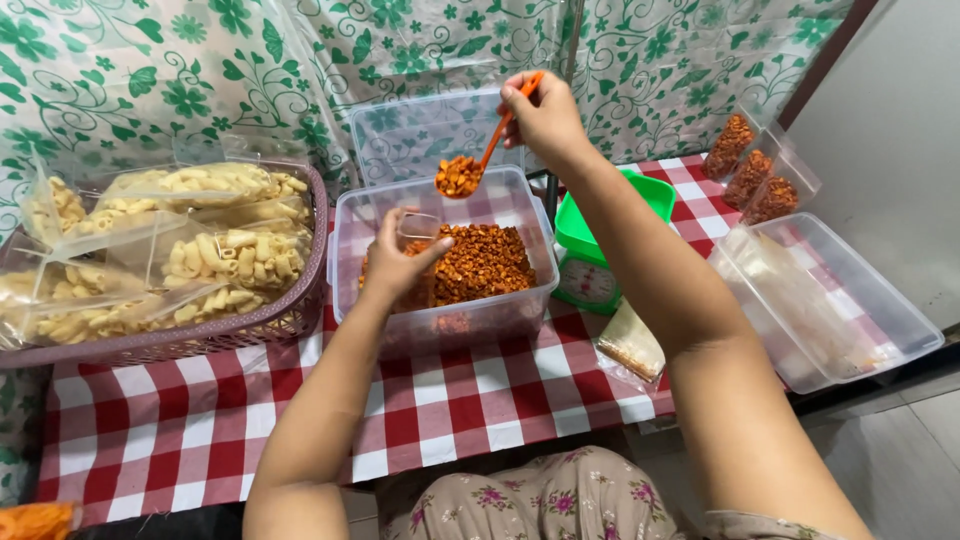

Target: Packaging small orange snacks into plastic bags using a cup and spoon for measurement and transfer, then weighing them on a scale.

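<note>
1. While the right hand (545, 118) pinches the orange spoon (490, 152) by its handle tip near the top centre of the frame, the bowl hangs heaped with orange-brown snack pieces (459, 176).
2. Left hand (398, 262) grasps a small clear bag (420, 232) held open over the clear tub (520, 215) at mid-frame.
3. Handling, as a judgement: the pieces look light, dry and brittle, likely to roll off a tilted spoon; the bag looks thin, limp and slippery, best held at its mouth.
4. Looks: small, crumbly, spice-coated bits, more filling the tub on the red checked cloth (200, 420).
5. At left, a basket (300, 300) holds bagged pale pasta snacks (230, 255).
</note>
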